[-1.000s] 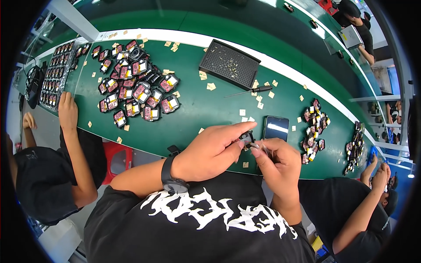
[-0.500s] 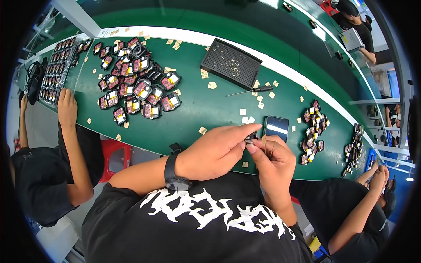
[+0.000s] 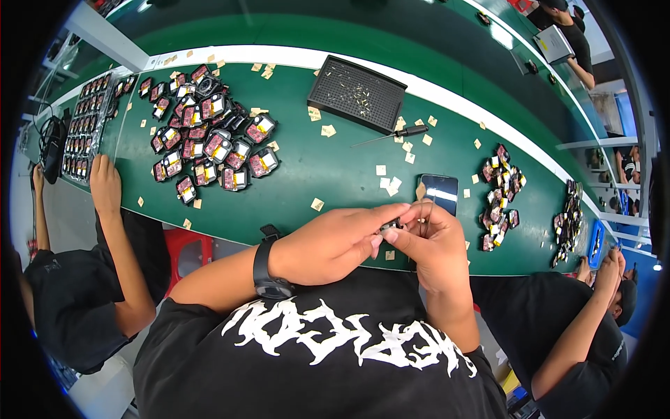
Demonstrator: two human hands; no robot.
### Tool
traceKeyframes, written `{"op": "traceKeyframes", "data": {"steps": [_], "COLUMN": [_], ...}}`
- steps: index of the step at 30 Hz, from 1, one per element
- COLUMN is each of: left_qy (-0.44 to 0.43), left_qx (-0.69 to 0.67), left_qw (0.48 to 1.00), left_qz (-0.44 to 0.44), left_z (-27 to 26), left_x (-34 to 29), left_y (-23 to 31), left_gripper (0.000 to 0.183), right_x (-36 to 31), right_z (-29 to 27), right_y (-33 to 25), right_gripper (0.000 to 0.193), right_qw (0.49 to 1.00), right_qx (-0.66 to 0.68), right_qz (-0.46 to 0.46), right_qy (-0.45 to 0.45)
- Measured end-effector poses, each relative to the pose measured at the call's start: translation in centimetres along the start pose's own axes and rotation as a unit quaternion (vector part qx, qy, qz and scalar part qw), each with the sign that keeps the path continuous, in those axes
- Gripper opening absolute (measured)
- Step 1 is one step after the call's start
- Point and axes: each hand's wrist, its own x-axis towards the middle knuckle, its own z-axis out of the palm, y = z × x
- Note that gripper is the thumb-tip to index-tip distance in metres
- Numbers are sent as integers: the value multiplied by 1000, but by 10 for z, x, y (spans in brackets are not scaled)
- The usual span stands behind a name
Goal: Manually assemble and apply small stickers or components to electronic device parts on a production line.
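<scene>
My left hand, with a black watch on its wrist, is closed around a small dark part at its fingertips. Most of that part is hidden by the fingers. Against it from the right press the thumb and finger of my right hand. Between the right fingers a thin metal tool, like tweezers, sticks up, and a tan slip shows beside it. Just behind the right hand lies a phone, partly covered by the fingers.
On the green table a pile of black-cased circuit modules lies left, a smaller heap right. A black tray of small pins, a screwdriver and scattered tan paper squares lie beyond. Co-workers sit on both sides.
Both hands have shifted slightly left, still together around the small dark part. The tan slip now stands higher above the right fingers. The whole view has moved a little.
</scene>
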Motion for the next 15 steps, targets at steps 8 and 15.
{"op": "traceKeyframes", "data": {"steps": [8, 15], "left_qy": [41, 42], "left_qx": [-79, 9], "left_qw": [990, 999], "left_qz": [-105, -18], "left_z": [1, 0], "left_x": [1, 1], "left_y": [8, 3], "left_gripper": [49, 50], "right_x": [-6, -9], "right_z": [8, 10], "right_y": [-4, -3], "right_gripper": [15, 12], "right_qw": [999, 990], "right_qx": [-32, -108], "right_qz": [-15, -89], "right_qy": [22, 28]}}
